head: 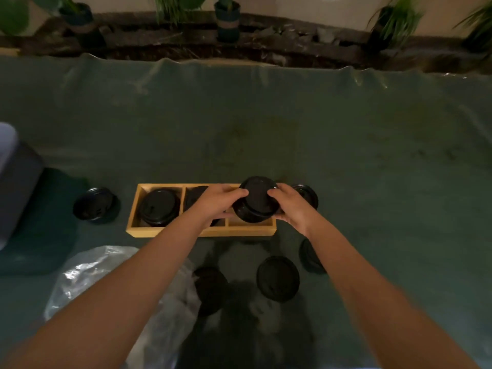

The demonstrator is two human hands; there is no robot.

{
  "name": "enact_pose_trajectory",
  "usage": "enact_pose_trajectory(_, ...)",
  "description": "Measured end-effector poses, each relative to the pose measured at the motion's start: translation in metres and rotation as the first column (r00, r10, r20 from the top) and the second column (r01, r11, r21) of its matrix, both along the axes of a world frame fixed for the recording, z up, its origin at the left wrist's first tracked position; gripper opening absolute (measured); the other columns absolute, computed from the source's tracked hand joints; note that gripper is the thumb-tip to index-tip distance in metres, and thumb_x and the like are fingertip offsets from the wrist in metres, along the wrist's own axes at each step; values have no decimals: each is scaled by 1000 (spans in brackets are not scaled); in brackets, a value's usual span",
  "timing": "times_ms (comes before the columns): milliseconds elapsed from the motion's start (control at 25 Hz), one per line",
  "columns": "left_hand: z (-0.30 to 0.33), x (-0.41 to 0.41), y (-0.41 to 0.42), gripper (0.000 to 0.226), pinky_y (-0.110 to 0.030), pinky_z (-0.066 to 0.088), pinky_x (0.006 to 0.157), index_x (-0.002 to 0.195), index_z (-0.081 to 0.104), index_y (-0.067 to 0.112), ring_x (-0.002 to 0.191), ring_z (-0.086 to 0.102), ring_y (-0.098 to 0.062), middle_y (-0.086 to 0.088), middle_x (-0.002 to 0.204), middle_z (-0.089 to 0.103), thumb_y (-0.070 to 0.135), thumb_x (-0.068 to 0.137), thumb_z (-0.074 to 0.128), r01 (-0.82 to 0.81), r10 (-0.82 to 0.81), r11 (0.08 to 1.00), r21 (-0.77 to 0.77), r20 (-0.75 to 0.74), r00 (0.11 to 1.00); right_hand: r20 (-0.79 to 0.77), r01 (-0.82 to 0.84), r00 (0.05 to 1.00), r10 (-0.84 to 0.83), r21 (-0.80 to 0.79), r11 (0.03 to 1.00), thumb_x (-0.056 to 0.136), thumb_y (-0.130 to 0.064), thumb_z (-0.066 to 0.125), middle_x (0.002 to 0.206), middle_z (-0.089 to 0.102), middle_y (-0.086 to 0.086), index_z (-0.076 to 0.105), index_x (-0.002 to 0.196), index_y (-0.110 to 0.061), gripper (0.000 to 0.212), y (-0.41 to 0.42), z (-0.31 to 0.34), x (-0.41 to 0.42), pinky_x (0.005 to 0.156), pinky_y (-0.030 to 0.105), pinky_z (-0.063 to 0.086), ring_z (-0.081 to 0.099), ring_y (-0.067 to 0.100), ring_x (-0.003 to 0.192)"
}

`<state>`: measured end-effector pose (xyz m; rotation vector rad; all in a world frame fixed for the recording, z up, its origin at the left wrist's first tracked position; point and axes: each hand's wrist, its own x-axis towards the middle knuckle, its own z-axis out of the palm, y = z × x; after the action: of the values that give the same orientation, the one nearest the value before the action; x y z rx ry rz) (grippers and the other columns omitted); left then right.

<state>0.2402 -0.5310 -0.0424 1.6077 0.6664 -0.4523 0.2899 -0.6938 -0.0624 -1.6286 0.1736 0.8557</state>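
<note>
A yellow wooden tray (pixel 165 231) with three compartments lies on the green cloth. Black cup lids (pixel 159 207) fill its left compartment, and more lids (pixel 193 196) show in the middle one, partly hidden by my left hand. My left hand (pixel 217 202) and my right hand (pixel 294 206) both grip a stack of black lids (pixel 257 199) from either side, held just above the right compartment.
Loose black lids lie on the cloth: one left of the tray (pixel 95 205), one behind my right hand (pixel 306 194), and three (pixel 278 278) in front of the tray. A crumpled clear plastic bag (pixel 87 278) sits near left. Potted plants (pixel 226 17) line the far edge.
</note>
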Motion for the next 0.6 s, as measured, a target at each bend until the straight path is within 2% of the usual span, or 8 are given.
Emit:
enact_pose_trajectory(120,-17,3,-10,23,-33,48,79,107,58,17,93,53,-13,0,108,56,31,92,49,-20,24,996,85,-50,998,181,-174,958,223,-251,952,94,-31,45,124,57,11,48,124,-13,36,1,-19,12,92,43,50,55,25,110)
enact_pose_trajectory(160,-21,3,-11,23,-35,49,82,106,57,15,94,53,-15,-2,108,55,31,94,45,-7,15,992,125,-62,998,265,-214,909,321,-362,907,92,-35,46,123,59,11,50,123,-13,38,1,-23,16,94,43,48,55,28,111)
enact_pose_trajectory(240,-29,2,-13,24,-42,51,89,89,57,14,94,57,-23,-10,102,58,30,95,41,61,-49,969,239,-58,997,369,-241,804,467,-515,823,90,-41,47,117,63,11,56,120,-14,41,-1,-30,23,96,44,45,54,31,111)
enact_pose_trajectory(280,-33,2,-13,26,-43,51,87,83,57,13,92,59,-27,-14,97,61,30,95,40,107,-96,944,314,-49,994,384,-252,777,499,-536,805,90,-42,47,114,65,10,59,117,-14,41,-2,-33,25,96,44,44,54,32,110)
enact_pose_trajectory(360,-37,-1,-14,28,-35,47,72,79,59,12,82,61,-27,-13,82,63,29,94,43,143,-150,860,489,-25,988,393,-282,743,541,-550,786,89,-41,49,107,65,11,63,109,-12,38,-3,-41,26,97,43,41,54,31,108)
enact_pose_trajectory(440,-40,-6,-16,26,-29,40,67,82,65,7,79,61,-24,-11,79,66,26,91,50,76,-143,760,646,52,988,433,-265,704,563,-576,773,88,-39,54,114,60,12,63,111,-11,38,-2,-50,22,102,38,33,48,27,116)
enact_pose_trajectory(520,-40,-9,-21,22,-27,42,72,92,69,5,86,63,-23,-10,88,69,23,88,57,-26,-93,727,686,136,986,485,-181,720,496,-559,809,84,-37,61,120,53,12,59,119,-14,42,-1,-52,20,105,35,32,44,24,118)
enact_pose_trajectory(600,-43,-9,-28,22,-23,43,76,103,69,9,90,65,-20,-7,94,71,20,86,60,-81,-55,727,681,176,983,544,-118,717,437,-523,844,81,-32,66,113,56,8,59,117,-17,40,-1,-52,21,97,32,41,52,19,105)
